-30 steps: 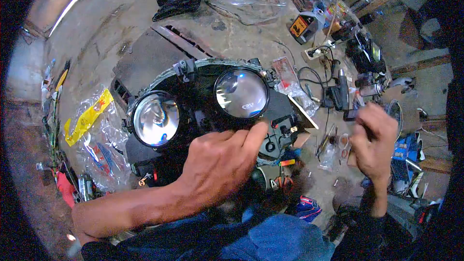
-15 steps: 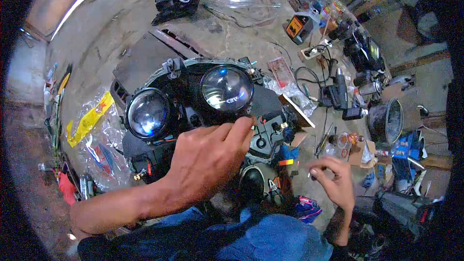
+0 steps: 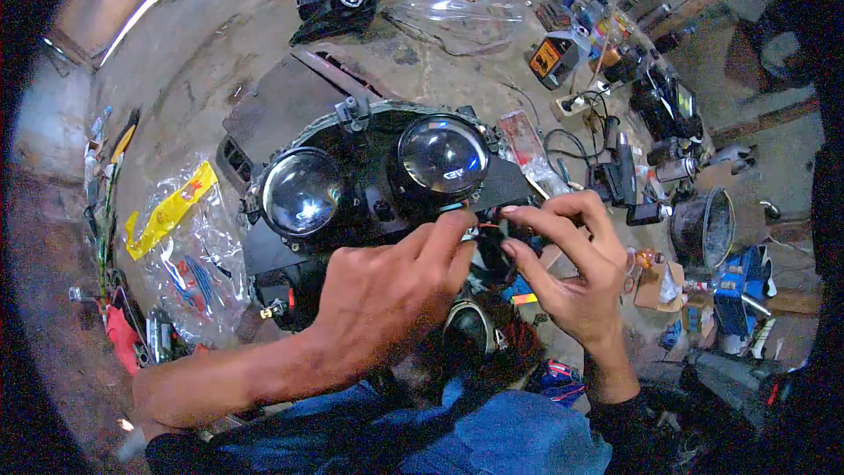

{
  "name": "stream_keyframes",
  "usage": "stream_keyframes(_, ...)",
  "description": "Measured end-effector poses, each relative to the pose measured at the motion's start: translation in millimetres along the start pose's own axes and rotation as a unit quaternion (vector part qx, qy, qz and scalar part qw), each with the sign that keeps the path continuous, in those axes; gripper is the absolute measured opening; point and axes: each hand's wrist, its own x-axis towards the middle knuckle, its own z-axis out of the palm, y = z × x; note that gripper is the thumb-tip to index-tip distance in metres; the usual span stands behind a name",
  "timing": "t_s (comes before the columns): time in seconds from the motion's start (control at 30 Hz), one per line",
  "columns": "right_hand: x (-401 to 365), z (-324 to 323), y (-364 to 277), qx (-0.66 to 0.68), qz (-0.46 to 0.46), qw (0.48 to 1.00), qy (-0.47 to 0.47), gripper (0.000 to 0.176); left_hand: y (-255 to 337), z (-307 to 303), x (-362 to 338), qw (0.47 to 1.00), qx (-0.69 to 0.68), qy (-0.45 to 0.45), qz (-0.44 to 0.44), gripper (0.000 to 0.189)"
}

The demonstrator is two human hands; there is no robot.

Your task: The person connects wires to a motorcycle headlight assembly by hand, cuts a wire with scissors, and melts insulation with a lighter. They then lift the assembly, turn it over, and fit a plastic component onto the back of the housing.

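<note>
A black motorcycle headlight unit (image 3: 365,220) with two round projector lenses sits in front of me. The left lens (image 3: 301,193) and the larger right lens (image 3: 443,154) both face up. My left hand (image 3: 391,286) reaches across the unit's lower side, its fingers pinched just below the right lens around what looks like a thin wire (image 3: 489,225). Opposite it, my right hand (image 3: 580,264) holds a small greyish piece (image 3: 504,228) between thumb and index finger, close to the left fingertips. The left hand and forearm hide part of the housing.
A clear plastic bag (image 3: 189,273) with a yellow strip (image 3: 171,211) lies at left. Farther off are another black lamp unit (image 3: 338,2) and a bottle (image 3: 554,59). At right stand a heat gun (image 3: 622,171), cables and a metal pot (image 3: 703,227). A shoe (image 3: 466,330) shows below.
My right hand has moved up and left, bringing its small piece to the left fingertips. The headlight unit has shifted and tilted in view; my left hand keeps its pinch.
</note>
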Motion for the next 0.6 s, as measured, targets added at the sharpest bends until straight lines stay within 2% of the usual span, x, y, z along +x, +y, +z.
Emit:
stream_keyframes(0.27, 10, 9, 5, -0.031, -0.070, 0.997, -0.016, 0.029, -2, 7, 6, 0.999, -0.034, 0.031, 0.022, 0.022)
stream_keyframes(0.47, 2, 10, 2, -0.035, -0.049, 0.998, 0.014, 0.030, -6, 12, 10, 0.995, -0.087, 0.025, 0.044, 0.020)
stream_keyframes(0.6, -3, 11, 4, -0.063, -0.050, 0.997, -0.011, 0.031, -2, 6, 12, 0.997, -0.064, -0.018, 0.032, 0.016)
